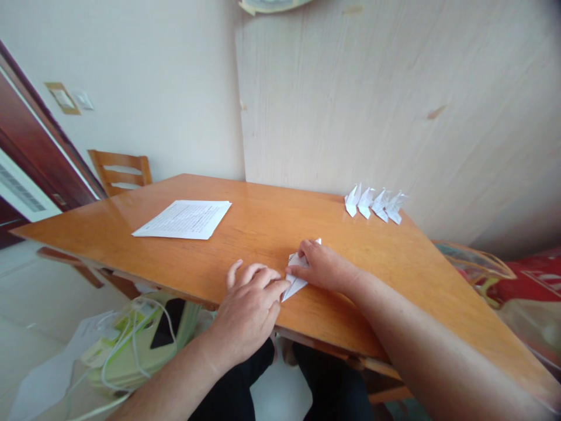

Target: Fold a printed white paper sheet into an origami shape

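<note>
A small piece of folded white paper (296, 284) lies on the wooden table near its front edge, with a narrow point towards me. My right hand (322, 264) covers its upper part, thumb and fingers closed on it. At the paper's left edge is my left hand (254, 301), its fingers spread and gently bent. The left index fingertip reaches the paper's side; whether the thumb touches it I cannot tell. Part of the paper is hidden under the right hand.
On the table (263, 216), a stack of printed sheets (184, 220) lies at left. Several folded paper figures (379, 204) stand in a row by the wall. A chair (120, 169) is at the far left end. Below left, a cable (135, 339) lies over a pale green box.
</note>
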Tool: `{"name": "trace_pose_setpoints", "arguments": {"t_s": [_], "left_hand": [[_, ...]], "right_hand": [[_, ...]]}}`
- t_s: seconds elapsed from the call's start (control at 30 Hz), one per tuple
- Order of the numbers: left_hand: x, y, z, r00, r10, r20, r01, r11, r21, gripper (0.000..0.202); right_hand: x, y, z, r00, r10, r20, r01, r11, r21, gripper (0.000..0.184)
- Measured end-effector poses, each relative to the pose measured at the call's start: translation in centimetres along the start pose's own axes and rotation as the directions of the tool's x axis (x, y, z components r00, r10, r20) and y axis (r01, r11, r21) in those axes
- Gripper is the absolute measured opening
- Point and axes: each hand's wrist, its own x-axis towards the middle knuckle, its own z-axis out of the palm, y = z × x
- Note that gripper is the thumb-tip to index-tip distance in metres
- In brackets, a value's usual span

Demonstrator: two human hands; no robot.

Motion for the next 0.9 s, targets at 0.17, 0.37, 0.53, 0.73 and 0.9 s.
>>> {"name": "trace_pose_setpoints", "arguments": {"t_s": [0.17, 0.37, 0.53, 0.73, 0.9], "left_hand": [[0.05, -0.03, 0.02, 1.000, 0.002, 0.011, -0.002, 1.000, 0.006, 0.037], [-0.15, -0.24, 0.16, 1.000, 0.021, -0.011, -0.021, 1.000, 0.023, 0.039], [-0.27, -0.47, -0.03, 0.998, 0.054, -0.035, -0.053, 0.998, 0.047, 0.041], [-0.32, -0.89, -0.08, 0.996, 0.081, -0.036, -0.080, 0.996, 0.044, 0.040], [-0.32, -0.96, 0.24, 0.995, 0.064, -0.074, -0.065, 0.998, -0.011, 0.034]], "right_hand": [[0.05, -0.02, -0.05, 1.000, 0.002, 0.006, -0.002, 1.000, 0.002, 0.034], [0.14, 0.35, 0.23, 1.000, -0.024, -0.006, 0.024, 1.000, 0.005, 0.034], [0.08, 0.42, 0.22, 1.000, -0.027, -0.010, 0.027, 1.000, 0.000, 0.034], [0.07, 0.27, 0.18, 1.000, -0.023, -0.007, 0.023, 1.000, -0.019, 0.035], [-0.02, 0.17, 0.03, 1.000, -0.024, 0.001, 0.024, 0.999, -0.034, 0.036]]}}
